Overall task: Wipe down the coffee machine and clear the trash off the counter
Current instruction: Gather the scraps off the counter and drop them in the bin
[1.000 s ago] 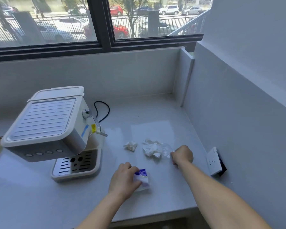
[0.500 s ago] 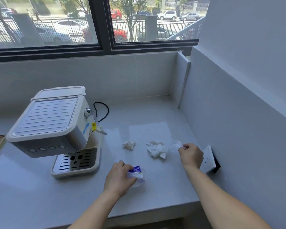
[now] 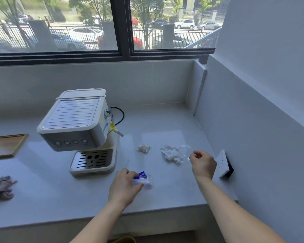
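A cream coffee machine (image 3: 81,127) stands on the grey counter (image 3: 42,190), left of centre. My left hand (image 3: 124,187) grips a small blue-and-white tissue packet (image 3: 144,180) on the counter in front of the machine. My right hand (image 3: 203,163) pinches the edge of a clear plastic wrapper (image 3: 183,150), lifted slightly. A crumpled white tissue wad (image 3: 170,154) lies under and beside that wrapper. A smaller crumpled tissue (image 3: 144,148) lies to its left, apart from both hands.
A grey cloth (image 3: 1,188) lies at the counter's left edge. A wooden tray (image 3: 5,144) sits behind it. A white wall socket (image 3: 224,163) hangs loose off the right wall. The machine's black cord (image 3: 120,114) loops behind it. Walls close the back and right.
My right hand drew back to the right, pulling the clear wrapper up off the crumpled tissue. My left hand stayed closed on the tissue packet. The view shifted, and the cloth and tray came into sight.
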`<state>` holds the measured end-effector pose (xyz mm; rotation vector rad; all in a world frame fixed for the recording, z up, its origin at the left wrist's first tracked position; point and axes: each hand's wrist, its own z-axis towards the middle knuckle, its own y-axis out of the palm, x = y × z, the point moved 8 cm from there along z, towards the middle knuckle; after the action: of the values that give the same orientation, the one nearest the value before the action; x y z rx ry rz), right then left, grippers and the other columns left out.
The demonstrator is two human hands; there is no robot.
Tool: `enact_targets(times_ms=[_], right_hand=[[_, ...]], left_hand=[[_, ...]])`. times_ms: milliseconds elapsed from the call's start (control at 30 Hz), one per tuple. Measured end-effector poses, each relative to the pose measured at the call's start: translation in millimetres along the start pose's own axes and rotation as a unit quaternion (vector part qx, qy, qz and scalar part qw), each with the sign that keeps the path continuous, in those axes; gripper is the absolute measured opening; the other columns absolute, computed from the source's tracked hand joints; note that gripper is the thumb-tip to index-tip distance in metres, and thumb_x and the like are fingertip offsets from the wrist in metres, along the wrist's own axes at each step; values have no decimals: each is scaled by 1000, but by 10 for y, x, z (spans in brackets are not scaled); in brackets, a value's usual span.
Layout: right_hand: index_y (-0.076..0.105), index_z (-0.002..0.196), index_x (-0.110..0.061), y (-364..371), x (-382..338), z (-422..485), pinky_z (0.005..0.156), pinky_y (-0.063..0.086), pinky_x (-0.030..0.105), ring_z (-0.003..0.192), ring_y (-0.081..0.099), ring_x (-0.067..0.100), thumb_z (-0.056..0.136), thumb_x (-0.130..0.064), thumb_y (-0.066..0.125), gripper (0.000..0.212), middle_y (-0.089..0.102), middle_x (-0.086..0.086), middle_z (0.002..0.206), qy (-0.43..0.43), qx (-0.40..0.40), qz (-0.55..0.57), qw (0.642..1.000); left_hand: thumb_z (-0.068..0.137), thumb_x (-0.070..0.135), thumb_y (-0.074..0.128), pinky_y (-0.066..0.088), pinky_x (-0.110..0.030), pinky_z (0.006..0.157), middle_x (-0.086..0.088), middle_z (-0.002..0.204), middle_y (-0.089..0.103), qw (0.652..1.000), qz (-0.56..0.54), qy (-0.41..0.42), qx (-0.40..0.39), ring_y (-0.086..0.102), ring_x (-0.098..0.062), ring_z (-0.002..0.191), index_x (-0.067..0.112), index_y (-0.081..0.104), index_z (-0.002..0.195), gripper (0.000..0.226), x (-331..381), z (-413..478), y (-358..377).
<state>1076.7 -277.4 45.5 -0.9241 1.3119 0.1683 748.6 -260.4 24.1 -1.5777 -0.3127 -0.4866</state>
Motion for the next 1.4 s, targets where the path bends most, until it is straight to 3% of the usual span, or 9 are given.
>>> enact_targets(times_ms=[167, 400, 533, 633, 700, 867, 933, 1167, 1400], right_hand=[[75, 83, -15, 81, -68, -515, 67, 40, 24, 80, 64, 23, 79, -15, 67, 9, 65, -5, 69, -11, -8, -12, 1000], [77, 93, -16, 283, -54, -1484, 75, 42, 23, 86, 65, 18, 82, -19, 68, 14, 72, -3, 83, -18, -41, -24, 999], [76, 98, -18, 439, 58, -1975, 76, 45, 23, 86, 66, 14, 83, -22, 68, 17, 72, -8, 83, -16, -70, -15, 997], [75, 99, -22, 598, 164, -2249, 73, 49, 23, 83, 65, 8, 85, -27, 67, 18, 69, -16, 81, -15, -109, -19, 994], [75, 99, -24, 679, 229, -2368, 65, 44, 13, 78, 61, -3, 85, -28, 67, 16, 65, -21, 78, -19, -127, -24, 991], [76, 96, -25, 814, 338, -2473, 68, 50, 9, 74, 63, -8, 84, -27, 71, 13, 70, -18, 77, -24, -169, 4, 985], [75, 91, -28, 866, 414, -2558, 62, 45, 3, 76, 63, -10, 83, -29, 72, 9, 71, -18, 76, -35, -198, 2, 980], [76, 83, -34, 1154, 1098, -3047, 69, 50, 10, 79, 66, -4, 80, -27, 73, 8, 71, -25, 79, -38, -318, -38, 947], [73, 75, -37, 1538, 2067, -3143, 69, 60, 31, 70, 70, 4, 77, -26, 76, 11, 72, -19, 74, 40, -332, -78, 939]], left_hand=[[77, 42, 66, 43, -28, 67, 11, 93, 51, 999, -28, 17, 24, 47, -10, 92, 31, 68, 105, 30, -281, -221, -239], [82, 43, 70, 48, -27, 71, 9, 98, 53, 997, -62, 43, 30, 50, -8, 91, 25, 67, 112, 35, -911, -758, -518], [83, 45, 69, 42, -21, 64, 12, 93, 53, 997, -58, 41, 34, 48, -5, 88, 27, 68, 111, 33, -1214, -1118, -544], [83, 46, 67, 37, -17, 64, 13, 95, 52, 998, -51, 13, 26, 46, -5, 91, 29, 67, 111, 33, -1402, -1327, -496], [84, 47, 67, 35, -16, 63, 13, 96, 52, 999, -39, -9, 17, 46, -4, 92, 29, 66, 113, 34, -1515, -1448, -429], [84, 49, 67, 34, -14, 60, 15, 95, 51, 997, -30, -73, 20, 46, -4, 90, 30, 66, 111, 32, -1726, -1696, -262], [84, 47, 67, 34, -15, 59, 15, 94, 50, 995, -20, -102, 13, 46, -5, 90, 31, 66, 111, 31, -1835, -1820, -132], [79, 42, 61, 40, -24, 61, 18, 90, 47, 973, -42, -223, -37, 45, -5, 96, 34, 67, 107, 30, -2339, -2235, 612], [78, 43, 69, 37, -24, 58, 11, 93, 49, 961, -59, -266, -38, 49, -9, 88, 29, 67, 108, 33, -2831, -2431, 1340]])
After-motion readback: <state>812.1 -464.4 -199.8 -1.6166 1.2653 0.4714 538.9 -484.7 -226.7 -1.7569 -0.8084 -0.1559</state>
